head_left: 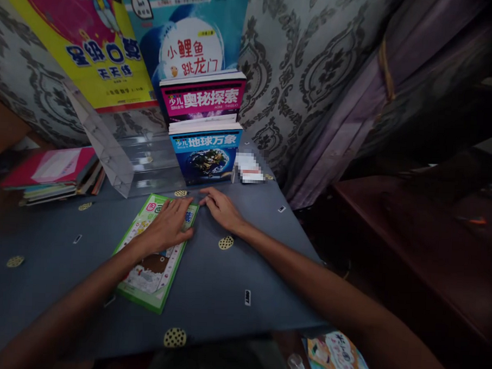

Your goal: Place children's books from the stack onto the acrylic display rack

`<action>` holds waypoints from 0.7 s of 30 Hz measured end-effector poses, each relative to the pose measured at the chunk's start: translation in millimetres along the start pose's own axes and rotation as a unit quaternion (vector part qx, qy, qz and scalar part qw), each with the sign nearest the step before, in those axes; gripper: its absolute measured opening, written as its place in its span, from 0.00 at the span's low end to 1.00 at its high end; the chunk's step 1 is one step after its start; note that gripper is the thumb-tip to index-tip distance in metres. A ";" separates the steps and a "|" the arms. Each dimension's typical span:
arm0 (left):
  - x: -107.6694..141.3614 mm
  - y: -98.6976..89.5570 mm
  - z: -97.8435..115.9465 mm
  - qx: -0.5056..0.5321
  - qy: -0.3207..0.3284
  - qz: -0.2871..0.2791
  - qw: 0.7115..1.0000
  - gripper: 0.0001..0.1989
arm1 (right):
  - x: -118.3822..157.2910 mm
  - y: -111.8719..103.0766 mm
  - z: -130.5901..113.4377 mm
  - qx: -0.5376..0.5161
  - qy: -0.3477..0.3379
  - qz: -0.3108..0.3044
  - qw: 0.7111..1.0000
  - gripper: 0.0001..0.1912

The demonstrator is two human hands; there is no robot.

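Observation:
A green-edged picture book [155, 289] lies on the table, tilted a little, its top end toward the book stand. My left hand [170, 223] rests flat over its upper cover with the fingers stretched out, hiding part of the title and picture. Just right of the book's top corner, my right hand [222, 208] is on the tablecloth, fingers loosely extended to the left and holding nothing. Behind both hands, a blue book with a globe [210, 156] stands upright in front of a magenta book [207, 100].
A clear plastic stand [105, 137] stands at the back. A taller teal book [232, 37] and a yellow book [139, 93] lean behind. Stacked books [54, 170] lie left; a blurred white item [250, 167] lies right. Another book [340, 357] is below the table edge.

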State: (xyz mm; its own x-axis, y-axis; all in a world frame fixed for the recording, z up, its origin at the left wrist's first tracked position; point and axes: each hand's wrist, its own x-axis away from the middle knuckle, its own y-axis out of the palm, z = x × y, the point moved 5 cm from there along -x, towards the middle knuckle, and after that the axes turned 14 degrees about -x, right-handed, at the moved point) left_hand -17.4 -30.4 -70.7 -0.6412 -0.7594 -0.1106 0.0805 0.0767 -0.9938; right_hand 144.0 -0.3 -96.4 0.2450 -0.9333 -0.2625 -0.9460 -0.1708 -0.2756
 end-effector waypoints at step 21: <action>-3.5 -8.3 3.2 -0.007 -0.086 0.051 0.995 0.29 | 14.2 0.1 -5.3 -0.006 0.005 -0.006 1.000 0.15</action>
State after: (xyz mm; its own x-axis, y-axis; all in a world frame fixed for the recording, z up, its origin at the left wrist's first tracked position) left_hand -13.3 -30.5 -61.9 -0.4900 -0.8465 -0.2084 0.1277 0.1668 -0.9777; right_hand 146.2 -15.3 -95.3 0.2549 -0.9339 -0.2507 -0.9453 -0.1861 -0.2678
